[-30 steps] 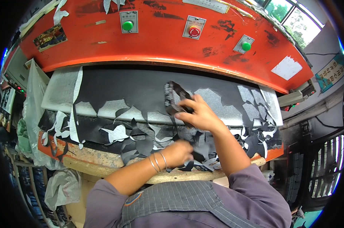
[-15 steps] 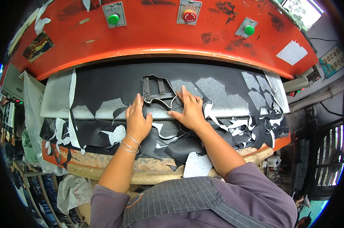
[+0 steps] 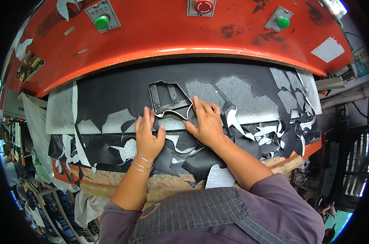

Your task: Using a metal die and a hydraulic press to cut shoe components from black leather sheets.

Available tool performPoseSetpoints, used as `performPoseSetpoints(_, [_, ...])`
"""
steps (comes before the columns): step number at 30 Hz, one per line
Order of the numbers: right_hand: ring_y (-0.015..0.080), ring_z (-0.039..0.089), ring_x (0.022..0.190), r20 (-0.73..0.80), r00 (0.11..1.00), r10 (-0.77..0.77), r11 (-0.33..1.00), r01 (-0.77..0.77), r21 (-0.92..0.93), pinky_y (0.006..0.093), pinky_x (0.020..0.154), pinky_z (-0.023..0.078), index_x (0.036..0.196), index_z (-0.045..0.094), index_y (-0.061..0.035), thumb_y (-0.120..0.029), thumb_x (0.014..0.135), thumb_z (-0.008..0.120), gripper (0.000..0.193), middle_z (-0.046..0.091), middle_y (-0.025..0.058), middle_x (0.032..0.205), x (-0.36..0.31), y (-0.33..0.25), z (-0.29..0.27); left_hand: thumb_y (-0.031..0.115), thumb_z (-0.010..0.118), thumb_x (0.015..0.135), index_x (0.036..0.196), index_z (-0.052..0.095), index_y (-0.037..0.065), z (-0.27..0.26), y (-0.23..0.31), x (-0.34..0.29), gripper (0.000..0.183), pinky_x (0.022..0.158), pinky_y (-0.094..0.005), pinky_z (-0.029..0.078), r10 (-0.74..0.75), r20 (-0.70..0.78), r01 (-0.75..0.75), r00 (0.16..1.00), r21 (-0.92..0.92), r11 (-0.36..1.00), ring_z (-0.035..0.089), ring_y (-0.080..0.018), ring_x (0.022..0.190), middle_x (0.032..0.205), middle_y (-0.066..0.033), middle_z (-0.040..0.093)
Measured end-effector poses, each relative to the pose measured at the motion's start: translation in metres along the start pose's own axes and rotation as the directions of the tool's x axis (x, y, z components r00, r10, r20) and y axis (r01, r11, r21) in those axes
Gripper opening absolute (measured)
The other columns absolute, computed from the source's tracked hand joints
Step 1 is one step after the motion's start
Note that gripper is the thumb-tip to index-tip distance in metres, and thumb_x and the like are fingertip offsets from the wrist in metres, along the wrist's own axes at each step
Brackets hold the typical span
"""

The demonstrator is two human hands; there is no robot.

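Observation:
A metal cutting die (image 3: 173,93), an outline of thin steel with crossbars, rests on a black sheet of leather-like material (image 3: 119,87). My left hand (image 3: 148,136) is beside the die's lower left side, fingers stretched forward and thumb apart. At the right side of the die lies my right hand (image 3: 208,125), its index fingertip against or very close to the rim and its thumb near the lower corner. Neither hand is wrapped around the die. Cut-out gaps right of the die expose a pale grey bed (image 3: 243,97).
An orange press beam (image 3: 152,38) spans the far side, with two green buttons (image 3: 101,22) (image 3: 283,22) and a red knob (image 3: 204,5). Black and white scraps (image 3: 270,136) litter the near side, by a worn wooden edge (image 3: 152,187). Clear plastic sheeting (image 3: 38,130) hangs at left.
The view has shifted, so the press buttons sit higher. My left fingers are slightly lower beside the die. The die looks tilted a little differently, and both hands stay around it.

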State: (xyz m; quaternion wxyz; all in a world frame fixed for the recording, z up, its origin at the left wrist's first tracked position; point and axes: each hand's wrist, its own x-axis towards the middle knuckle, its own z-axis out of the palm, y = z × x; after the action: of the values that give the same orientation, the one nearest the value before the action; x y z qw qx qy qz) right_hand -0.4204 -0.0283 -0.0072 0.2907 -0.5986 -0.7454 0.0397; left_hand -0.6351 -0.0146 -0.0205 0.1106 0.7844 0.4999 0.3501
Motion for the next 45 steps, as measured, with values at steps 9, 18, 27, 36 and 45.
performPoseSetpoints(9, [0.0319, 0.046, 0.125, 0.094, 0.994, 0.063, 0.992, -0.072, 0.104, 0.0477, 0.105, 0.030, 0.140, 0.032, 0.0079, -0.036, 0.076, 0.074, 0.089, 0.050, 0.0219, 0.133, -0.002, -0.005, -0.012, 0.011, 0.063, 0.082, 0.137, 0.036, -0.010, -0.018, 0.011, 0.004, 0.065, 0.107, -0.0409, 0.034, -0.096, 0.047, 0.103, 0.994, -0.181, 0.978, 0.054, -0.0341, 0.119, 0.124, -0.0233, 0.059])
performPoseSetpoints(18, [0.0367, 0.013, 0.143, -0.924, 0.351, 0.153, 0.986, -0.111, 0.121, 0.0449, 0.115, 0.012, 0.146, 0.023, 0.0035, -0.046, 0.100, 0.037, 0.069, 0.017, 0.0265, 0.153, 0.113, 0.045, -0.210, 0.006, 0.058, 0.090, 0.075, 0.059, 0.002, -0.138, 0.053, 0.128, 0.016, 0.066, -0.0343, 0.041, 0.271, -0.663, -0.293, 0.698, 0.081, 0.953, 0.051, -0.0261, 0.069, 0.073, -0.0103, 0.057])
performPoseSetpoints(27, [0.0332, 0.046, 0.119, -0.295, 0.905, 0.307, 0.921, -0.204, 0.332, 0.0437, 0.101, 0.035, 0.122, 0.053, 0.0003, -0.023, 0.085, 0.067, 0.046, 0.052, 0.0191, 0.122, 0.007, -0.012, -0.169, 0.021, 0.063, 0.087, 0.064, 0.054, 0.003, -0.181, 0.069, 0.045, 0.030, 0.057, -0.0403, 0.042, -0.049, 0.198, 0.084, 0.979, -0.172, 0.982, 0.052, -0.0318, 0.064, 0.067, -0.0137, 0.052])
performPoseSetpoints(36, [0.0288, 0.059, 0.092, 0.541, 0.831, -0.127, 0.991, 0.089, 0.096, 0.0382, 0.078, 0.050, 0.098, 0.062, -0.0045, -0.028, 0.063, 0.080, 0.046, 0.061, 0.0101, 0.093, -0.089, -0.183, -0.100, 0.018, 0.064, 0.081, 0.078, 0.069, 0.007, -0.183, 0.086, -0.085, 0.012, 0.070, -0.0407, 0.049, -0.077, 0.381, 0.119, 0.921, -0.088, 0.989, 0.059, -0.0309, 0.076, 0.075, -0.0095, 0.063])
performPoseSetpoints(45, [0.0310, 0.065, 0.089, 0.688, 0.718, -0.103, 0.991, 0.013, 0.135, 0.0412, 0.076, 0.052, 0.102, 0.065, -0.0065, -0.031, 0.065, 0.078, 0.046, 0.066, 0.0139, 0.091, -0.068, -0.165, -0.106, 0.025, 0.066, 0.078, 0.073, 0.072, 0.006, -0.170, 0.065, -0.089, 0.021, 0.068, -0.0377, 0.050, -0.027, 0.508, 0.103, 0.861, -0.122, 0.987, 0.061, -0.0311, 0.074, 0.072, -0.0109, 0.065])
